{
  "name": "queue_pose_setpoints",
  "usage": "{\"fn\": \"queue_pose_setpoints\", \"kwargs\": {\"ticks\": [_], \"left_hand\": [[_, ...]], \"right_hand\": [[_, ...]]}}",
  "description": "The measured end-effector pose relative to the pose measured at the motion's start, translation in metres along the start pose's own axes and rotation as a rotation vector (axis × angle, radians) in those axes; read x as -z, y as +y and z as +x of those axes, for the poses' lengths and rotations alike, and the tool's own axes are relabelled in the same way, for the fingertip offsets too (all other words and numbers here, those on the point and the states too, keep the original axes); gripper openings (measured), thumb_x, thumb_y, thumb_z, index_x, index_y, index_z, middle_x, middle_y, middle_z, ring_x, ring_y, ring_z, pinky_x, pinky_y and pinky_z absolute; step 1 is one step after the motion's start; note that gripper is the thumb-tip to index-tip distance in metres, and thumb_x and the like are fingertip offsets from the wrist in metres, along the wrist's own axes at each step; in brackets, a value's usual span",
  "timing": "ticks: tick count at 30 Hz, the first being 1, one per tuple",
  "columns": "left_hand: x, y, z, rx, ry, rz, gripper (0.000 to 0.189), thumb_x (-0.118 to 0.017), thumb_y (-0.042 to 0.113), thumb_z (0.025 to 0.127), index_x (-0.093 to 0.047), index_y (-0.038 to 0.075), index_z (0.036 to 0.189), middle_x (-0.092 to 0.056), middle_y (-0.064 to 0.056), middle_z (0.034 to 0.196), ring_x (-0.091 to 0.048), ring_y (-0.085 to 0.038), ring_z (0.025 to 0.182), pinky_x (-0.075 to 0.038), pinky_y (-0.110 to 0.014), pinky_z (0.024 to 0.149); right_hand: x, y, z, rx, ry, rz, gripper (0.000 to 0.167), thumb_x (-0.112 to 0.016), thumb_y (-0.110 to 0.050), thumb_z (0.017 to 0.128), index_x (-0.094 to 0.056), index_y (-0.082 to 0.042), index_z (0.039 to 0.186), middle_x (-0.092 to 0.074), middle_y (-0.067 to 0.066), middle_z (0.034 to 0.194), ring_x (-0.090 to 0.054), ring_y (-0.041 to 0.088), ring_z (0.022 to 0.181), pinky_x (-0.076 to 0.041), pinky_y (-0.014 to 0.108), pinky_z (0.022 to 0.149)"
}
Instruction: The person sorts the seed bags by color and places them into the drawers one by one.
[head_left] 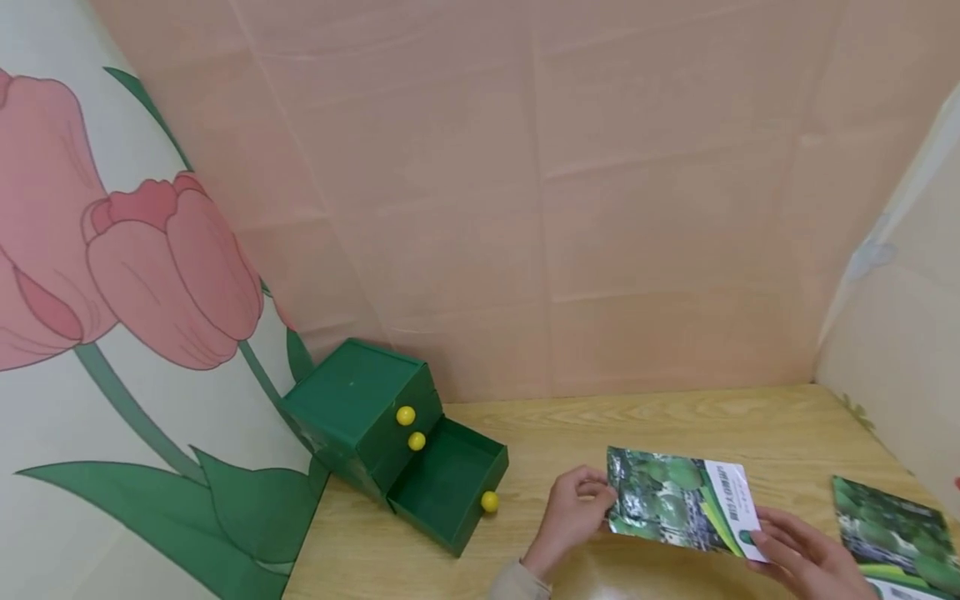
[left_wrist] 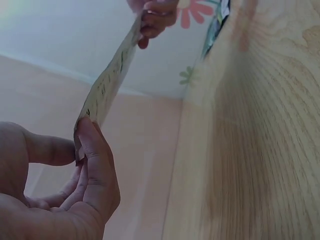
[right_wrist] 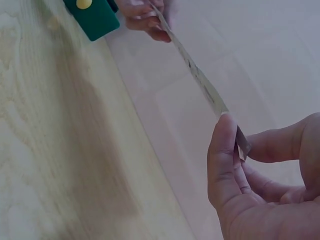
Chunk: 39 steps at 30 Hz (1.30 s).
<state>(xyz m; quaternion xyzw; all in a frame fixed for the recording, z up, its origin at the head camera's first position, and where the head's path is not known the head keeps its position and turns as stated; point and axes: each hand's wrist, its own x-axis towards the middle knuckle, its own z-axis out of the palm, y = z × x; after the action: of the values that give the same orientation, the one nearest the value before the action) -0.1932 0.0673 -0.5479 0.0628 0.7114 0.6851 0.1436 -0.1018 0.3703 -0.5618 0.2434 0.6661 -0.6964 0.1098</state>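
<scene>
A glossy, flat seed packet [head_left: 663, 498] printed with round green fruits is held above the wooden table, its picture side up in the head view. My left hand [head_left: 572, 510] pinches one short end between thumb and fingers. At the white end, my right hand [head_left: 810, 554] grips the opposite edge. Both wrist views show the packet [left_wrist: 107, 90] nearly edge-on, stretched between the two hands. In the right wrist view, thumb and fingertips of the right hand [right_wrist: 265, 175] meet at its near corner. A second, similar packet [head_left: 896, 529] lies on the table beside the right hand.
Left of the hands stands a small green drawer box [head_left: 360, 392] with yellow round knobs. Its bottom drawer [head_left: 450, 487] is pulled out, with nothing visible inside. Behind the table [head_left: 645, 421] hangs a pinkish cloth backdrop [head_left: 525, 208]; a tulip-printed panel [head_left: 172, 275] borders the left.
</scene>
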Motion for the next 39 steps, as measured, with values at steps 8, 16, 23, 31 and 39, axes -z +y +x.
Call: {"fn": "queue_pose_setpoints", "kwargs": {"ticks": [8, 16, 23, 31, 39], "left_hand": [[0.009, 0.001, -0.012, 0.068, 0.004, -0.037, 0.009, -0.075, 0.005, 0.095, -0.073, 0.009, 0.103, -0.076, -0.003, 0.09, -0.071, -0.017, 0.073, -0.068, -0.039, 0.071], [0.021, 0.002, -0.019, 0.135, 0.038, -0.037, 0.004, -0.074, 0.006, 0.098, -0.073, 0.006, 0.102, -0.079, -0.005, 0.089, -0.075, -0.02, 0.075, -0.068, -0.036, 0.069], [0.033, 0.002, -0.027, 0.121, 0.027, -0.098, 0.005, -0.074, 0.006, 0.097, -0.073, 0.006, 0.102, -0.08, -0.009, 0.09, -0.074, -0.019, 0.073, -0.068, -0.035, 0.068], [0.04, 0.0, -0.035, 0.137, 0.04, -0.161, 0.005, -0.074, 0.007, 0.098, -0.073, 0.006, 0.103, -0.08, -0.01, 0.093, -0.075, -0.02, 0.075, -0.068, -0.034, 0.068], [0.053, 0.002, -0.044, 0.138, 0.056, -0.16, 0.011, -0.075, 0.011, 0.098, -0.073, 0.007, 0.108, -0.073, -0.008, 0.097, -0.075, -0.019, 0.077, -0.068, -0.034, 0.072]], "right_hand": [[-0.007, -0.013, 0.001, 0.095, -0.014, -0.126, 0.069, -0.068, -0.027, 0.107, -0.039, 0.008, 0.159, -0.069, -0.006, 0.128, -0.07, 0.005, 0.1, -0.065, 0.034, 0.094], [-0.018, -0.021, -0.001, 0.174, -0.019, -0.128, 0.057, -0.069, -0.029, 0.107, -0.053, 0.005, 0.15, -0.067, -0.021, 0.114, -0.069, 0.002, 0.099, -0.065, 0.031, 0.093], [-0.028, -0.025, -0.001, 0.268, -0.034, -0.207, 0.051, -0.064, -0.026, 0.109, -0.055, 0.007, 0.147, -0.065, -0.027, 0.112, -0.069, 0.0, 0.099, -0.065, 0.028, 0.088], [-0.036, -0.031, -0.001, 0.312, -0.06, -0.275, 0.057, -0.061, -0.031, 0.111, -0.051, 0.009, 0.15, -0.065, -0.019, 0.12, -0.069, 0.002, 0.101, -0.065, 0.027, 0.089], [-0.049, -0.029, 0.004, 0.399, -0.115, -0.185, 0.04, -0.06, -0.014, 0.11, -0.058, 0.012, 0.142, -0.07, -0.022, 0.114, -0.071, 0.003, 0.099, -0.065, 0.027, 0.084]]}}
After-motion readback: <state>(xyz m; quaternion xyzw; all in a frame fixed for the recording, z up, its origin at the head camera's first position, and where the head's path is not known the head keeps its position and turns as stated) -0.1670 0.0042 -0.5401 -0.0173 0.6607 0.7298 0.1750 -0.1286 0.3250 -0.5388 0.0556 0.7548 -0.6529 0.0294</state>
